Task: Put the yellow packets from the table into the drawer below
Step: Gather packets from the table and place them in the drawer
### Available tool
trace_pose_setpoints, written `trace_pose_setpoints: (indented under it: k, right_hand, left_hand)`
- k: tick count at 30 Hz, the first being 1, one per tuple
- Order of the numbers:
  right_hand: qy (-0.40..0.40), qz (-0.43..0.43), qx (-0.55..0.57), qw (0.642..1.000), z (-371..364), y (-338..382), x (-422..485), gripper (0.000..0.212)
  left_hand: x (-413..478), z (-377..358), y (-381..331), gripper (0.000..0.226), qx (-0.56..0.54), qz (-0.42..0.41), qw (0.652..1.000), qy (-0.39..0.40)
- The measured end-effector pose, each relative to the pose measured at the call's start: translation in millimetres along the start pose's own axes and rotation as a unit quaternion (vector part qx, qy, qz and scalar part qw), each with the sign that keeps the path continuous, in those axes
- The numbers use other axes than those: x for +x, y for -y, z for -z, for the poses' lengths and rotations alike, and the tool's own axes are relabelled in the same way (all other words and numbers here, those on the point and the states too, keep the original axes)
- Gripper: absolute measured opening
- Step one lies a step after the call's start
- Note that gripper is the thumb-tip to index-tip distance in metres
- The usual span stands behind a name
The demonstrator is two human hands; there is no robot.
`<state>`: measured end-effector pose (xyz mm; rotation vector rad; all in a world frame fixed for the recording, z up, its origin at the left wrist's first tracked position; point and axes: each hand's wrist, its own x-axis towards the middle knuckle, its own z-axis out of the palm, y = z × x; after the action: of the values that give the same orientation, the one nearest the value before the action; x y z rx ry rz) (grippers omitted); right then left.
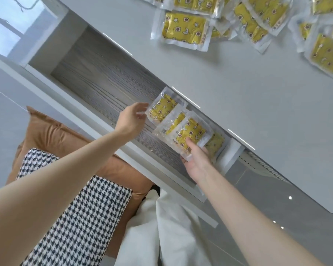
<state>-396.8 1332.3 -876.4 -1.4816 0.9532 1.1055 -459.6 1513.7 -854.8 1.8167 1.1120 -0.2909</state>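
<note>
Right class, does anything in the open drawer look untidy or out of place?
Yes. The yellow packets in the drawer lie tilted and overlapping, crowded at one end, not in a neat stack.

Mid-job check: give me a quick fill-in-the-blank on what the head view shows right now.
1. The right hand grips a packet coloured ____.
2. That packet is held over the open ____.
3. The loose pile of packets lies on the ____.
Missing words: yellow; drawer; table.
</note>
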Motion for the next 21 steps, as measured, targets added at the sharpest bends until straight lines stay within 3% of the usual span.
trace_pose_setpoints:
  k: [5, 12, 14, 17, 21]
  right_hand:
    - [0.015, 0.022, -0.032, 0.999, -42.7, 7.4, 8.5, 0.064]
    - [0.01, 0.055, -0.076, 0.996, -102.0, 19.3, 28.2, 0.062]
    - [0.01, 0.05, -0.072, 0.996, -107.2, 20.6, 29.1, 0.052]
    - [0.01, 0.034, -0.044, 0.998, -103.1, 23.3, 21.4, 0.027]
    - [-0.022, 0.019, -0.032, 0.999, -77.8, 24.8, 11.1, 0.006]
  left_hand:
    - [-11.9, 9.0, 13.5, 0.04, 0.014, -0.015, 0.999, -0.035]
    - [4.6, 13.8, 12.4, 0.047, -0.08, 0.073, 0.994, 0.004]
    - [10.9, 13.0, 10.0, 0.049, -0.19, 0.161, 0.967, 0.048]
    - [12.6, 7.8, 7.7, 0.05, -0.35, 0.276, 0.887, 0.122]
    - [12.4, -10.7, 6.0, 0.045, -0.416, 0.303, 0.854, 0.073]
